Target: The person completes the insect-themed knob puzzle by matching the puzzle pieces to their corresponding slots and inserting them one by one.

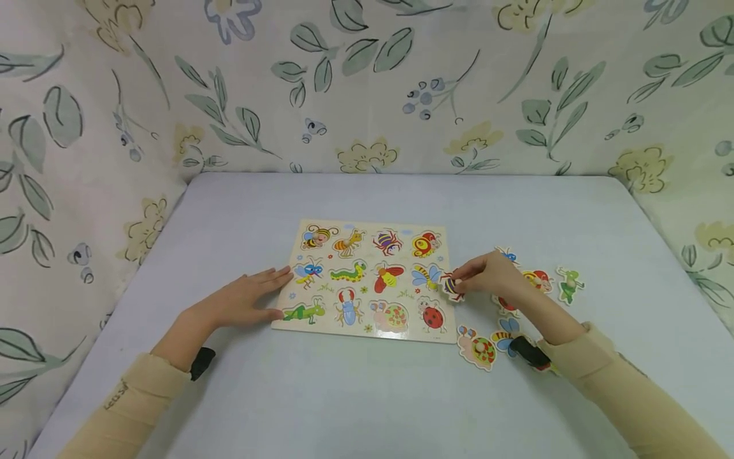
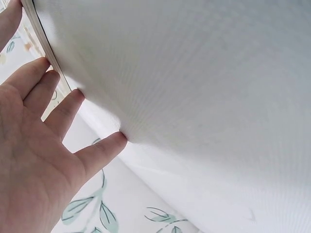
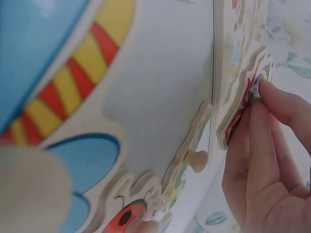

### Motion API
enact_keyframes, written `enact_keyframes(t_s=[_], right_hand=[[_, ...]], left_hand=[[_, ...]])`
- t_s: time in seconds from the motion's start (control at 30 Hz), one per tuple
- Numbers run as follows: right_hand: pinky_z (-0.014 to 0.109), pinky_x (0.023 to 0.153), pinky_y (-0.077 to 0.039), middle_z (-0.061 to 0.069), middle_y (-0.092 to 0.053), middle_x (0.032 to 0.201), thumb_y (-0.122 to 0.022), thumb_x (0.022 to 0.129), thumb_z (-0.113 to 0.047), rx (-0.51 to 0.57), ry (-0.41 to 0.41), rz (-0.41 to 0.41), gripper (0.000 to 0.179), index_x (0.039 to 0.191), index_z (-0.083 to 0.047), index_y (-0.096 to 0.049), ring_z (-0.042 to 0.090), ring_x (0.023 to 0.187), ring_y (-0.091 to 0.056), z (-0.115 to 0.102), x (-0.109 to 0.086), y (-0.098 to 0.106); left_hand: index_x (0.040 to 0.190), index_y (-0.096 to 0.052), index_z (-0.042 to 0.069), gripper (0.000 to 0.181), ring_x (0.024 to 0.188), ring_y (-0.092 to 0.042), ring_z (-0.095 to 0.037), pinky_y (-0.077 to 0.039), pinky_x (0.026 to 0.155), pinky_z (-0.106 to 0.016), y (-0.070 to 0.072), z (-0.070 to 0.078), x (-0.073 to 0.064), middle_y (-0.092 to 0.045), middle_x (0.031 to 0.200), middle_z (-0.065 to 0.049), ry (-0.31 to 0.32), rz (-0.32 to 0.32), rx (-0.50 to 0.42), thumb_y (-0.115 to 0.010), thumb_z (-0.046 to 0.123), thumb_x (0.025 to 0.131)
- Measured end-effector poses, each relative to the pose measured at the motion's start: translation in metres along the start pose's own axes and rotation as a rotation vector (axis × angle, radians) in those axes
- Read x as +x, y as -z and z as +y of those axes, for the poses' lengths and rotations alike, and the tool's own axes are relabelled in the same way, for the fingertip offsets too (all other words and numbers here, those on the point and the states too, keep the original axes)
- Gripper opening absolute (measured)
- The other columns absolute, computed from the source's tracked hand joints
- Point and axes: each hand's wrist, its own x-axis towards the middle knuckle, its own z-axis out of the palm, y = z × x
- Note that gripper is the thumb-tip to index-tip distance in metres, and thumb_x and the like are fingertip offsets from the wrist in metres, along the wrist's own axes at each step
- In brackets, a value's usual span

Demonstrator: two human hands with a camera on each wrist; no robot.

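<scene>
Spider piece (image 1: 450, 289) sits at the right edge of the board (image 1: 329, 327); right hand (image 1: 487, 278) pinches its knob (image 3: 254, 92) | left hand (image 1: 241, 299), fingers spread, touches the board's left edge | spider picture (image 1: 387, 242) lies farther off, left of the pinch, nearer the right hand | right wrist view shows the knob; head view hides it.

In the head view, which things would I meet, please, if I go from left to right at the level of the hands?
Left hand, puzzle board, spider piece, right hand, green grasshopper piece.
</scene>
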Motion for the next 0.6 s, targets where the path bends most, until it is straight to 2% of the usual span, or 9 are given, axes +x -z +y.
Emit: enact_keyframes(t_s=[0.2, 0.3, 0.47, 0.6], right_hand=[[0.028, 0.070, -0.048, 0.005, -0.073, 0.097, -0.077, 0.081, -0.014, 0.011, -0.041, -0.014, 0.022, 0.101, -0.005, -0.076, 0.020, 0.088, -0.058, -0.010, 0.011, -0.005], [0.028, 0.068, -0.049, 0.005, -0.073, 0.094, -0.077, 0.081, -0.013, 0.045, -0.047, -0.004, 0.022, 0.101, -0.003, -0.075, 0.019, 0.083, -0.058, -0.014, 0.018, -0.009], [0.027, 0.066, -0.050, 0.005, -0.073, 0.085, -0.075, 0.083, -0.013, 0.058, -0.025, 0.040, 0.022, 0.100, 0.000, -0.074, 0.015, 0.076, -0.064, -0.023, 0.030, -0.014], [0.029, 0.070, -0.049, 0.008, -0.073, 0.089, -0.075, 0.084, -0.013, 0.055, -0.020, 0.079, 0.022, 0.100, 0.002, -0.073, 0.019, 0.081, -0.063, -0.030, 0.040, -0.016]], left_hand=[[0.151, -0.032, 0.005, 0.078, 0.141, -0.028, -0.041, -0.023, 0.104, -0.071, -0.001, 0.000, -0.001, -0.029, 0.157, -0.013, -0.006, 0.008, 0.006, -0.064, 0.045, 0.092], [0.151, -0.032, 0.005, 0.078, 0.141, -0.028, -0.041, -0.022, 0.104, -0.072, -0.001, 0.000, -0.001, -0.029, 0.157, -0.013, -0.005, 0.006, 0.003, -0.064, 0.045, 0.092], [0.152, -0.032, 0.006, 0.079, 0.141, -0.028, -0.040, -0.022, 0.105, -0.071, 0.000, 0.000, -0.001, -0.029, 0.157, -0.012, 0.001, 0.002, 0.005, -0.063, 0.046, 0.092], [0.152, -0.032, 0.007, 0.079, 0.141, -0.028, -0.040, -0.022, 0.105, -0.071, 0.000, 0.000, 0.000, -0.028, 0.157, -0.012, 0.006, -0.001, 0.008, -0.063, 0.047, 0.092]])
